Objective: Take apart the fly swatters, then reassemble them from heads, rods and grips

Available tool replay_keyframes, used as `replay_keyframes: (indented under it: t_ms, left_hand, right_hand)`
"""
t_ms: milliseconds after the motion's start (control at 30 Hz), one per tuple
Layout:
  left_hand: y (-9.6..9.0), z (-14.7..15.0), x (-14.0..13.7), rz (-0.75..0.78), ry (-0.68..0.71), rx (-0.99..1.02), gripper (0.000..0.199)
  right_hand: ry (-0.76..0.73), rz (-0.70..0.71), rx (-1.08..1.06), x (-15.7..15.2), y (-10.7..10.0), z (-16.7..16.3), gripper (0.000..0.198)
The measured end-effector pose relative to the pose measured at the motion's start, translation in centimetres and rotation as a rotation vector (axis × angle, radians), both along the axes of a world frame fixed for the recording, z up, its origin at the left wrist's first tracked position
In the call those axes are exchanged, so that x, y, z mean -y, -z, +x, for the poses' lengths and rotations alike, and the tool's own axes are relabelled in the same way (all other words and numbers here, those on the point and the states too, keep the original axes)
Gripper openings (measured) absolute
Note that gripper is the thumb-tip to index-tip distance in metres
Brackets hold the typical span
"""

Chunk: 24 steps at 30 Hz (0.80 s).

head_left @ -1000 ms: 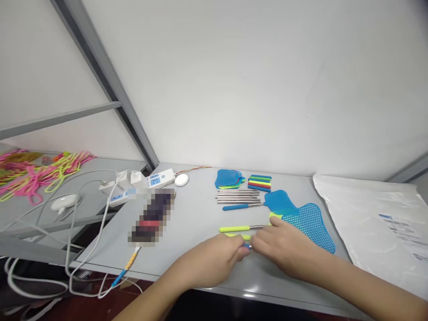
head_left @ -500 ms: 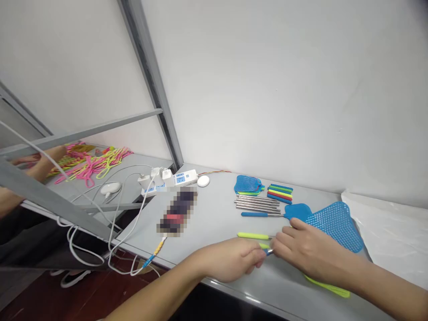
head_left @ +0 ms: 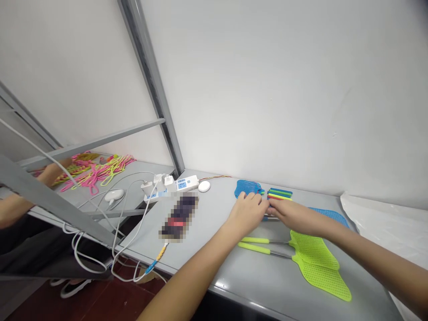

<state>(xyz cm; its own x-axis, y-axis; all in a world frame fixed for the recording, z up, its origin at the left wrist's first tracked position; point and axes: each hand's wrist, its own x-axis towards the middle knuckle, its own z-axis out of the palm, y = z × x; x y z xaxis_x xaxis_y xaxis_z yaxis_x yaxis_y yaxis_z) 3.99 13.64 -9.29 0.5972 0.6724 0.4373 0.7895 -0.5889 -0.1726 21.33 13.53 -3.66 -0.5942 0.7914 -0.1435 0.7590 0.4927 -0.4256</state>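
Note:
My left hand (head_left: pixel 249 211) and my right hand (head_left: pixel 296 216) meet over the back part of the table, fingers bent and close together. What they pinch is hidden beneath the fingers. A short piece of blue handle with a metal rod (head_left: pixel 273 219) shows just below them; I cannot tell whether it is held or lies on the table. Under my right forearm, part of a blue mesh fly swatter head (head_left: pixel 329 216) sticks out. Nearer me lie two yellow-green fly swatters (head_left: pixel 326 276), overlapping, handles pointing left. The metal rods behind are mostly covered by my hands.
Small blue swatter heads (head_left: pixel 246 186) and coloured handles (head_left: pixel 280 192) lie by the wall. To the left are a blurred-out phone (head_left: pixel 180 216), a white round case (head_left: pixel 204 186), a power strip (head_left: pixel 187 183) and cables. White plastic sheeting (head_left: pixel 384 223) covers the right; another person's arm (head_left: pixel 20 203) is far left.
Both hands have moved away from me, from beside the yellow-green handles to over the metal rods. Two yellow-green swatters now lie uncovered, while the blue swatters are more hidden.

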Motion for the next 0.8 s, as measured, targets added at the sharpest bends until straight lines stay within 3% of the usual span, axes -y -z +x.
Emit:
replay_keyframes:
  t_ms: [100, 200, 300, 433, 600, 733, 800]
  left_hand:
    - [-0.7, 0.0, -1.0, -0.045, 0.107, -0.058, 0.017]
    - [-0.5, 0.1, -0.5, -0.163, 0.179, -0.100, 0.029]
    - [-0.6, 0.4, 0.9, -0.283, 0.156, -0.078, 0.034]
    - [-2.3, 0.0, 2.0, -0.539, 0.148, 0.046, 0.039]
    - [-4.4, -1.4, 1.1, -1.075, 0.340, 0.218, 0.038]
    - [-3.8, -2.1, 0.2, -1.794, 0.296, 0.463, 0.041]
    - [-3.2, -2.2, 0.2, -2.080, 0.253, 0.568, 0.040]
  right_hand:
    - [-0.046, -0.013, -0.047, -0.2, -0.2, 1.1, 0.032]
    - [-0.093, 0.034, 0.054, 0.6, 0.7, 2.5, 0.030]
    - [-0.132, 0.211, 0.205, 1.4, 2.1, 3.6, 0.019]
    - [-0.273, 0.498, 0.321, 1.7, 3.2, 4.1, 0.015]
    - [-0.362, 0.731, 0.419, 1.7, 3.0, 3.5, 0.022]
    - [-0.427, 0.869, 0.396, 1.5, 2.9, 3.3, 0.017]
    - [-0.462, 0.923, 0.372, 1.4, 2.8, 3.5, 0.016]
